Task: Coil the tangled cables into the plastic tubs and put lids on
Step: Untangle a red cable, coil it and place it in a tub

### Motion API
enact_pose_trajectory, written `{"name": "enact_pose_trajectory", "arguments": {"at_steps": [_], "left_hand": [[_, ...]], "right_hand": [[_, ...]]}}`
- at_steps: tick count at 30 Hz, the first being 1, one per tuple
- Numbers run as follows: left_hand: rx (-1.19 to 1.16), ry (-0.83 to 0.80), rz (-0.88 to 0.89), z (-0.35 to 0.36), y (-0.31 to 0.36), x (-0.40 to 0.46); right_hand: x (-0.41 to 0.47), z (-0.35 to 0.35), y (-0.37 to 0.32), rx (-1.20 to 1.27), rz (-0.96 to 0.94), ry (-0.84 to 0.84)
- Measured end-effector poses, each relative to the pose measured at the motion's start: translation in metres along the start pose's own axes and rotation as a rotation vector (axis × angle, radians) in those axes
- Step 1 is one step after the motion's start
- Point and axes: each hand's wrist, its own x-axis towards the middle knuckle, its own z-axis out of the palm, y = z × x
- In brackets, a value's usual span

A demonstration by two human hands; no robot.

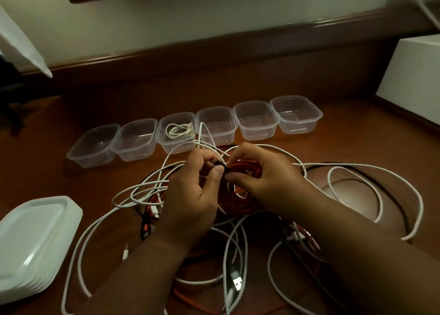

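A coil of red cable hangs above the table between both hands. My right hand grips the coil with fingers curled round it. My left hand pinches the red cable's dark end beside the coil. A tangle of white cables, red cables and a black one spreads over the table under my arms. Several clear plastic tubs stand in a row behind. One tub holds a coiled white cable. A stack of white lids lies at the left.
A white box stands at the back right. The wooden table meets a raised wooden ledge and a pale wall at the back. A USB plug lies among the cables near the front.
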Motion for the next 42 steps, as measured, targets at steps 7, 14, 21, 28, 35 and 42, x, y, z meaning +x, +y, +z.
{"name": "enact_pose_trajectory", "arguments": {"at_steps": [7,14,21,28,35,42], "left_hand": [[-0.141,-0.006,-0.168,-0.005,-0.001,0.003],[-0.11,-0.042,-0.325,-0.007,-0.004,0.008],[-0.029,-0.146,-0.334,-0.007,-0.003,0.006],[0.02,-0.17,-0.301,-0.01,0.001,0.004],[-0.347,-0.179,-0.45,-0.02,0.008,0.011],[-0.559,-0.125,-0.534,-0.02,0.006,0.015]], "right_hand": [[0.003,0.006,0.005,0.135,0.008,0.096],[0.003,0.0,0.003,0.286,0.055,0.01],[0.003,0.001,0.0,0.326,0.051,-0.019],[0.003,-0.001,-0.002,0.299,0.039,-0.026],[0.002,-0.004,0.001,0.356,0.101,-0.032],[0.004,-0.003,0.0,0.313,0.113,-0.084]]}}
